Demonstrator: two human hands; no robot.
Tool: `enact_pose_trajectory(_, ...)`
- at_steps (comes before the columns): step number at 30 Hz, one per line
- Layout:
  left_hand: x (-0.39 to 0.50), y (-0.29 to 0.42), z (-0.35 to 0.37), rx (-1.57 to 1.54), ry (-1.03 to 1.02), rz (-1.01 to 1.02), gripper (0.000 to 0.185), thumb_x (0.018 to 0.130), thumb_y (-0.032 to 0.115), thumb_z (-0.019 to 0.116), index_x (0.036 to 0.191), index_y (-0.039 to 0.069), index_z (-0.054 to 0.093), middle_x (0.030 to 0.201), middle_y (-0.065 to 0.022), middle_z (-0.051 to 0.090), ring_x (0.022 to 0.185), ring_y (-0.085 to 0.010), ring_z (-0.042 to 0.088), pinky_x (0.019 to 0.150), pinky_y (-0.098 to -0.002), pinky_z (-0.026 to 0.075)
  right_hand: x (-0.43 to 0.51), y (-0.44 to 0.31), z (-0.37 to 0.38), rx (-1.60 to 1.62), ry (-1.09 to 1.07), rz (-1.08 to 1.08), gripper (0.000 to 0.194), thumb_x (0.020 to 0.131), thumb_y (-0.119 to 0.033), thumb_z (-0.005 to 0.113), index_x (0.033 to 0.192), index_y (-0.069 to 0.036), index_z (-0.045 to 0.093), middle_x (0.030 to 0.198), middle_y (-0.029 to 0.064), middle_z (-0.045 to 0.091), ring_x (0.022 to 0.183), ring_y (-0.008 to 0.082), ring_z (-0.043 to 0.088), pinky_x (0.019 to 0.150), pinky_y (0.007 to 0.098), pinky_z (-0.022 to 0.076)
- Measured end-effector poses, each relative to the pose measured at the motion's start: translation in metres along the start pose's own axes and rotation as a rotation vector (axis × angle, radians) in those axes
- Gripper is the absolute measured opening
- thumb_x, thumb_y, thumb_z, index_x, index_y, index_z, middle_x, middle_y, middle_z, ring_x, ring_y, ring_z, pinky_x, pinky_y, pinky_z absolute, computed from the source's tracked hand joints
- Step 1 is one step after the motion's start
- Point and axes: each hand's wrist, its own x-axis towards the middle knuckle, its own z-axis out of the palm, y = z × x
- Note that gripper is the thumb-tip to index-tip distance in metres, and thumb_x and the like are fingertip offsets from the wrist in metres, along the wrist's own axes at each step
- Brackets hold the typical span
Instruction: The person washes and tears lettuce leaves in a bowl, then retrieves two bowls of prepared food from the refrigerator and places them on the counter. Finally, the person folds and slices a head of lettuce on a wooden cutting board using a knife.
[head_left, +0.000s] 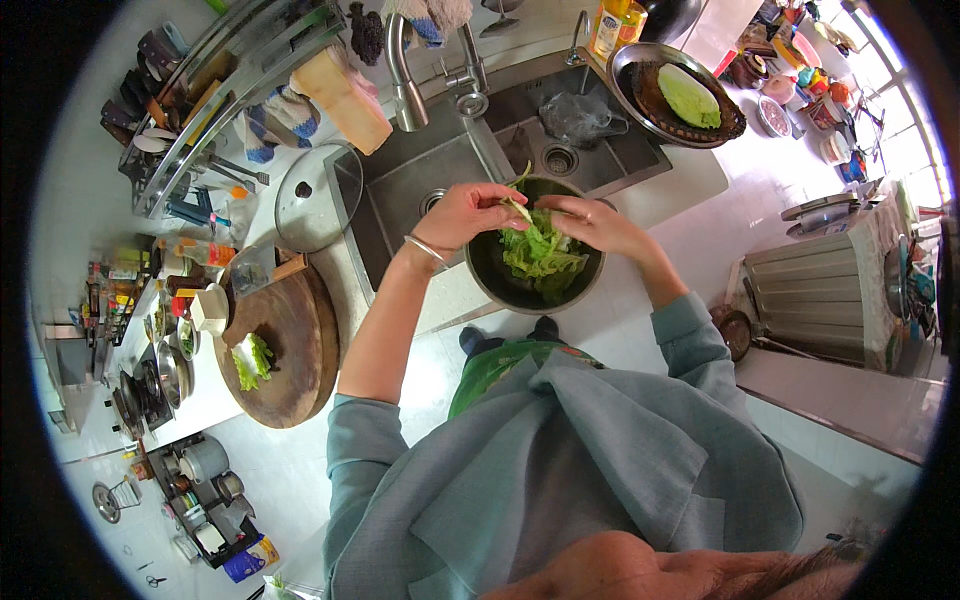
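Note:
Above a dark round pot (480, 281) in front of the sink, my left hand (476, 214) pinches a pale strip of a leafy vegetable (519, 210) between thumb and fingers. A bangle circles that wrist. My right hand (596, 225) is at the other side of the pot, its fingers bent and pointing to the left hand. Its fingertips are close to green leaf; whether they grip it is hidden. Torn green leaves (544, 259) lie inside the pot.
A double sink (394, 176) holds a clear plastic bag (577, 118) in its right basin. A metal bowl (619, 67) with a basket and pale green cabbage stands at its right. To the left are a glass lid (322, 199), a round wooden chopping board (300, 337), a cleaver (255, 271) and a leaf piece (251, 360).

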Motion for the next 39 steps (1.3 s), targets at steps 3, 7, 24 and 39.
enact_pose_trajectory(3,0.018,-0.017,0.009,-0.172,0.155,-0.021,0.029,0.097,0.016,0.069,0.119,-0.003,0.067,0.104,-0.0104,0.072,0.09,-0.0155,0.073,0.079,-0.0245,0.058,0.004,-0.027,0.017,0.284,0.18,-0.131,0.048,0.099,-0.033,0.064,0.135,-0.003,0.057,0.126,0.011,0.066,0.113,0.0187,0.061,0.099,0.0322,0.0464)
enact_pose_trajectory(7,0.041,-0.045,0.001,-0.038,0.32,0.01,0.029,0.094,0.02,0.073,0.114,0.0,0.07,0.087,-0.0028,0.07,0.074,-0.0107,0.066,0.067,-0.0245,0.053,0.018,-0.026,0.027,-0.078,0.35,-0.055,0.035,0.095,-0.024,0.068,0.12,0.0,0.063,0.106,0.0159,0.069,0.092,0.0205,0.064,0.085,0.0365,0.0494)
enact_pose_trajectory(24,0.065,-0.063,0.011,0.66,0.414,0.246,0.031,0.09,0.023,0.073,0.112,0.001,0.07,0.1,-0.0153,0.074,0.088,-0.0213,0.068,0.081,-0.0358,0.052,0.025,-0.003,0.022,-0.236,0.534,-0.033,0.033,0.09,-0.032,0.073,0.105,-0.003,0.071,0.077,0.0186,0.065,0.063,0.0149,0.057,0.061,0.0358,0.0498)
enact_pose_trajectory(39,0.008,0.055,0.043,-0.095,0.19,0.544,0.01,0.106,0.017,0.052,0.111,0.008,0.053,0.086,-0.0038,0.06,0.082,-0.0159,0.06,0.084,-0.034,0.052,0.01,0.062,-0.01,-0.146,0.747,0.255,0.034,0.087,-0.03,0.069,0.102,0.0,0.068,0.088,0.0196,0.069,0.079,0.0319,0.067,0.072,0.0444,0.0515)
